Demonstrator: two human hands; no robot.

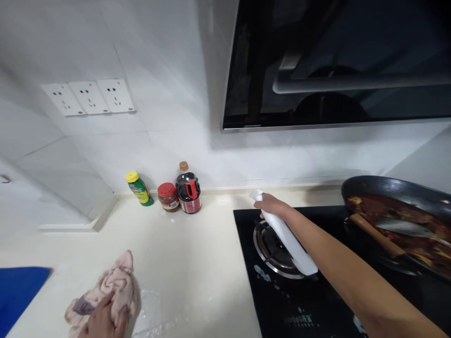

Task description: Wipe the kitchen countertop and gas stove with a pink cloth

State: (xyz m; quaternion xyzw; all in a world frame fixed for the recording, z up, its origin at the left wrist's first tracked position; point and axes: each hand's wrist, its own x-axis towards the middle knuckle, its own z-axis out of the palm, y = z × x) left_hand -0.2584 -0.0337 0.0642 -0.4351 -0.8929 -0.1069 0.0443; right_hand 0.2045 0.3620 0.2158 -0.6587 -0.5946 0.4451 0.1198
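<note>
My right hand (271,205) is wrapped around the neck of a white spray bottle (291,241), tilted over the left burner (276,249) of the black gas stove. Part of the bottle is hidden behind my forearm. Whitish wet patches (262,273) lie on the glass stove top in front of that burner. At the lower left, my left hand (104,319) grips a crumpled pink cloth (114,284) on the pale counter. A wet-looking smear (151,310) shows on the counter just right of the cloth.
A large wok (391,183) with red, oily food and a metal spatula (403,227) stands on the right. A green bottle (140,190), a red-lidded jar (168,198) and a dark sauce bottle (188,190) line the wall. The range hood (334,103) overhangs the stove. A blue sheet (19,293) lies left.
</note>
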